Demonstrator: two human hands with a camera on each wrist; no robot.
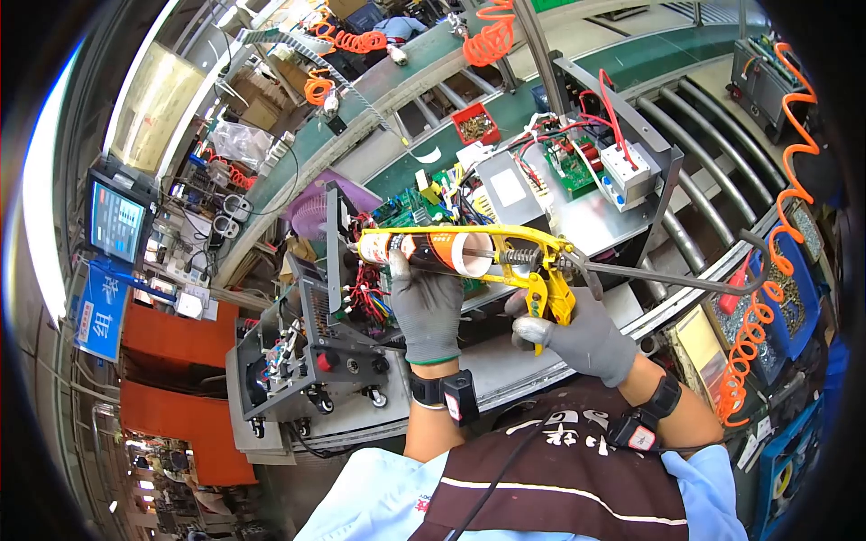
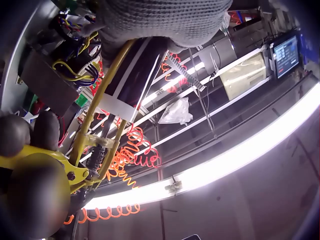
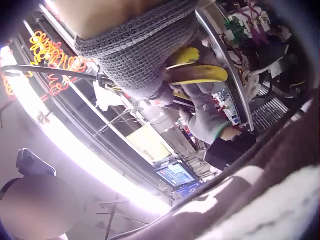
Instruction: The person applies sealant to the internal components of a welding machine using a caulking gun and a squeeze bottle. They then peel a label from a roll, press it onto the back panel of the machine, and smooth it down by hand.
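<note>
A yellow caulking gun [image 1: 550, 261] with a sealant tube [image 1: 433, 252] in its frame is held in front of the chest, level over the bench. My left hand [image 1: 426, 311], in a grey glove, grips the tube from below near its front half. With my right hand [image 1: 586, 341], also gloved, I hold the gun's yellow handle and trigger. The long hooked rod [image 1: 667, 277] sticks out backward to the right. In the left wrist view the gloved left hand [image 2: 160, 20] wraps the tube, and the right wrist view has the right glove [image 3: 145, 55] around the yellow handle.
Just beyond the gun stands an opened machine with a green circuit board [image 1: 568, 171] and loose wires. Another grey machine on casters [image 1: 316, 334] is at left. Metal rollers [image 1: 713, 144], orange coiled hoses [image 1: 785, 180] and a blue parts bin [image 1: 794, 298] lie to the right.
</note>
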